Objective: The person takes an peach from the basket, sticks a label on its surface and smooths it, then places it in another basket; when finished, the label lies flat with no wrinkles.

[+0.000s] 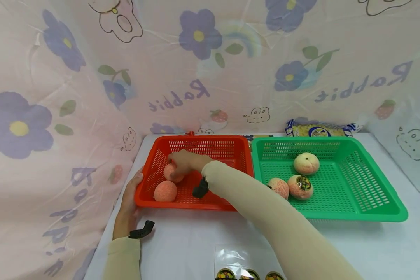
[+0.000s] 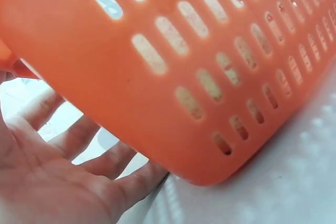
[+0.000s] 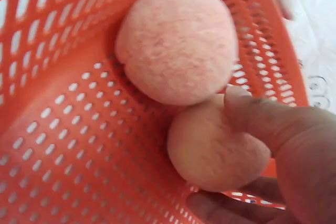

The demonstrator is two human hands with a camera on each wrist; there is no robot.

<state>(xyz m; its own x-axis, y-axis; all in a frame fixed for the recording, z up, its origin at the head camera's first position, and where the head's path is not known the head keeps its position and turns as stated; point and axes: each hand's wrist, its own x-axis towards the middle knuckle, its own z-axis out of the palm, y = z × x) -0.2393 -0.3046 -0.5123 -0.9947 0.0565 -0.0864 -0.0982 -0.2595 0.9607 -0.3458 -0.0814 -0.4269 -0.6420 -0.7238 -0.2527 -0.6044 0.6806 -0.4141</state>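
Note:
In the red basket [image 1: 210, 207] lie two pink peaches. My right hand [image 1: 187, 161] reaches in and holds the rear peach [image 3: 210, 153], its thumb on one side and fingers curled round the other. The other peach [image 1: 165, 191] sits right beside it, nearer the front left corner. My left hand [image 1: 127, 198] is at the basket's left end, fingers [image 2: 76, 137] extended along the outside of the wall and partly hidden behind it.
A green basket [image 1: 400, 212] stands to the right with three peaches, one bearing a dark round sticker [image 1: 303, 182]. A sheet of round stickers [image 1: 250, 274] lies at the front. Behind the green basket is a yellow and blue packet [image 1: 318, 130]. Printed cloth [image 1: 231, 77] hangs behind.

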